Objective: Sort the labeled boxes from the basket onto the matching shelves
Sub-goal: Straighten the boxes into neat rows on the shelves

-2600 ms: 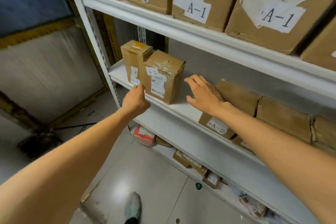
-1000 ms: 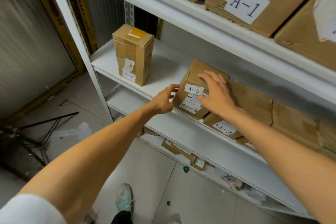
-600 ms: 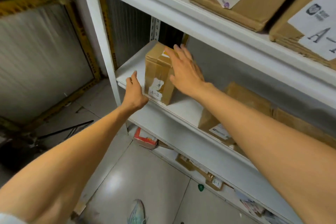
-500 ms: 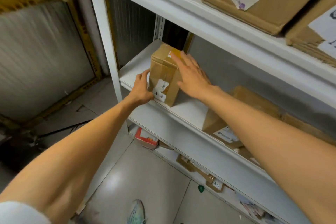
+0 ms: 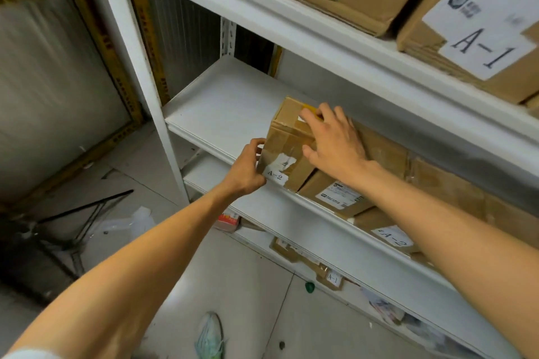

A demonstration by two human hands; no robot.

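While your left hand (image 5: 246,172) presses its curled fingers against the left side of the upright box (image 5: 287,144), your right hand (image 5: 335,143) lies spread across its top and right face, so together they clamp it between them. Its white label (image 5: 275,175) reads "A-2". It stands on the middle shelf (image 5: 221,108) at the front edge, touching a flat box (image 5: 335,195) bearing a printed shipping sticker too small to read. Further right, another box (image 5: 390,237) also reads "A-2". On the top shelf (image 5: 320,35), a large carton (image 5: 481,23) carries a sheet marked "A-1". Down on the bottom shelf, a small tag (image 5: 332,278) also reads "A-1". White steel uprights frame the rack; below it lie grey floor tiles (image 5: 239,285), your shoe (image 5: 210,335), and a black folding stand (image 5: 78,221) to the left.
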